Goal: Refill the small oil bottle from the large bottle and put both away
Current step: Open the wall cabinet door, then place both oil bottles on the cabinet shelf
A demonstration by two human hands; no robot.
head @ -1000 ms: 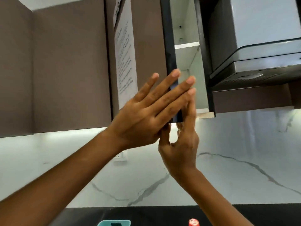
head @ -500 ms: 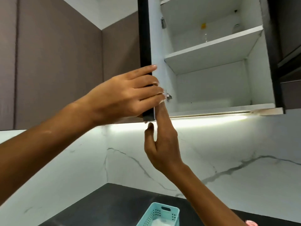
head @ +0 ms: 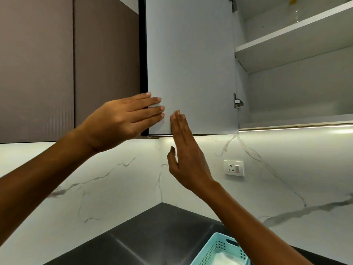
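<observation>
The wall cupboard door (head: 191, 64) stands swung wide open, its pale inner face toward me. My left hand (head: 124, 119) lies flat with straight fingers over the door's lower free corner. My right hand (head: 185, 150) is raised beside it, fingers straight, fingertips against the door's bottom edge. Inside the cupboard a white shelf (head: 290, 39) carries a clear bottle with a yellow cap (head: 295, 8), only partly visible at the top edge. No other oil bottle is in view.
Brown cupboard fronts (head: 57, 64) fill the left. A marble backsplash with a wall socket (head: 234, 168) runs below. On the dark counter (head: 152, 236) a light blue perforated basket (head: 219, 251) holds something white.
The door has swung from nearly edge-on to fully open, showing its inner face. Both hands followed it, and my view has shifted left and closer.
</observation>
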